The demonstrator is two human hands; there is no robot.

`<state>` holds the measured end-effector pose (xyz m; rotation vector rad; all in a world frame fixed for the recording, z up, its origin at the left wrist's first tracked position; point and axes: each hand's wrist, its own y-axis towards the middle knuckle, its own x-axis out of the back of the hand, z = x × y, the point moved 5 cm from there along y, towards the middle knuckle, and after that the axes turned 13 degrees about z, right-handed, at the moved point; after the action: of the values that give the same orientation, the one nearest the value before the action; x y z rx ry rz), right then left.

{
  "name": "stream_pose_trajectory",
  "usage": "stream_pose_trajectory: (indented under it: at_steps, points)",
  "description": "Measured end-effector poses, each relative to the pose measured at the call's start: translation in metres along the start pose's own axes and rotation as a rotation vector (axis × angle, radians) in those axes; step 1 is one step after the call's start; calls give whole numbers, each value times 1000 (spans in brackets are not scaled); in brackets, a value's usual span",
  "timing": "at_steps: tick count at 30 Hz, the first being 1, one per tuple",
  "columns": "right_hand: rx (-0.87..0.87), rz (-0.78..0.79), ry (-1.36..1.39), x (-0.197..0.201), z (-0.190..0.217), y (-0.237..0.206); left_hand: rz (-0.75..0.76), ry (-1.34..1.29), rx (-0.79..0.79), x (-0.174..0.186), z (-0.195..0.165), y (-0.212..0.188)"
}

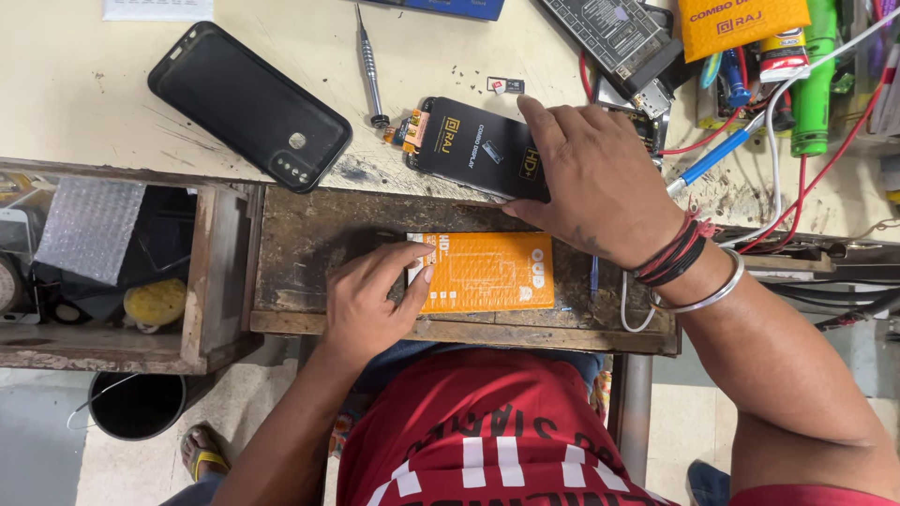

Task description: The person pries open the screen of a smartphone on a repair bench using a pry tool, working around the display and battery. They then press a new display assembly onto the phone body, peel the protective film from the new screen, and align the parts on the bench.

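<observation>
A flat orange box [487, 272] lies in the open wooden drawer, close to the person. A black phone screen part [478, 147] with a shiny film and small stickers lies on the counter [94, 103] just behind the drawer. Another orange box [741, 23] sits at the far right edge. A white paper [157, 8] peeks in at the top left.
</observation>
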<state>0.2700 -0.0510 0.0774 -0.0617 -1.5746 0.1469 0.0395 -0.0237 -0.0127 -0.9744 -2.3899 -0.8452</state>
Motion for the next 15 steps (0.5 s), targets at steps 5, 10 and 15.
stream_pose_trajectory:
  at_steps: [5,10,15]
  points:
    - [-49,65,72,-1,-3,6,-14,-1,0,0,3,2]
    - [-31,40,190,5,-6,2,-42,-21,33,3,7,1]
    - [-1,-12,196,7,-1,-14,-102,-81,132,4,12,-5]
